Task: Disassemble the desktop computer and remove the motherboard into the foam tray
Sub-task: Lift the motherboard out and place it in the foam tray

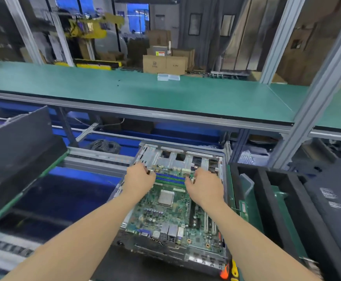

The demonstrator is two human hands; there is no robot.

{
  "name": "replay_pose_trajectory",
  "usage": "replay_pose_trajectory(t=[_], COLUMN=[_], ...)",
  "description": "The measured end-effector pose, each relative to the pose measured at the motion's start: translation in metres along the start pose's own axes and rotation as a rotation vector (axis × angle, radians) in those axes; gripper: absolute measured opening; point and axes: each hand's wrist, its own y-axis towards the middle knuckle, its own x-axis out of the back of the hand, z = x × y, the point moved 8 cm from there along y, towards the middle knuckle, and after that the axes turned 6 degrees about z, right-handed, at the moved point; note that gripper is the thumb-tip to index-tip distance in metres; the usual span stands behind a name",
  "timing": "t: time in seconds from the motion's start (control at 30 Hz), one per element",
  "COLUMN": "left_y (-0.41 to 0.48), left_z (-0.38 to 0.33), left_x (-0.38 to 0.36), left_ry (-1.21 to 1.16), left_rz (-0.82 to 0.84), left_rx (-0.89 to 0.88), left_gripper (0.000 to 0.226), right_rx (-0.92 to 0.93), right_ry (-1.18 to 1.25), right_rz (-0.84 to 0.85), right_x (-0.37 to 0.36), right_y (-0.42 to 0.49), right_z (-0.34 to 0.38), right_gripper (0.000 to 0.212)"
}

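Mid-frame, left hand [140, 177] and right hand [204, 186] curl fingers over the memory slots [170, 178] on the motherboard [161, 216] (can't tell if they're actually gripping).

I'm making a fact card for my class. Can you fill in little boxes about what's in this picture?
Place: below a long green shelf
Main thing: motherboard lying in an open computer case
Left hand: at the left end of the memory slots
Right hand: at their right end
Grip: fingers curled, hold unclear
Foam tray: black, right of the case
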Motion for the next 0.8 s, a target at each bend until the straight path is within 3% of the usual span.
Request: replay_pose_trajectory(t=[0.1,0.43,0.63,0.8], left_y=[-0.002,-0.002,-0.003,0.0], left_z=[-0.003,0.002,-0.012,-0.014], left_x=[-0.004,-0.004,-0.008,-0.01], left_ry=[-0.038,-0.18,0.002,-0.043], left_rz=[0.002,0.022,0.003,0.044], left_rx=[-0.061,-0.106,-0.259,-0.277], left_gripper=[0.045,0.02,0.017,0.011], right_rx=[-0.014,-0.085,-0.1,-0.133], right_ry=[-0.044,-0.075,-0.078,-0.042], right_rz=[-0.012,-0.1,-0.139,-0.122], right_x=[-0.002,-0.004,-0.008,-0.01], right_y=[0.0,-0.003,-0.004,-0.005], right_z=[0.003,0.007,0.01,0.004], right_gripper=[0.039,0.029,0.017,0.023])
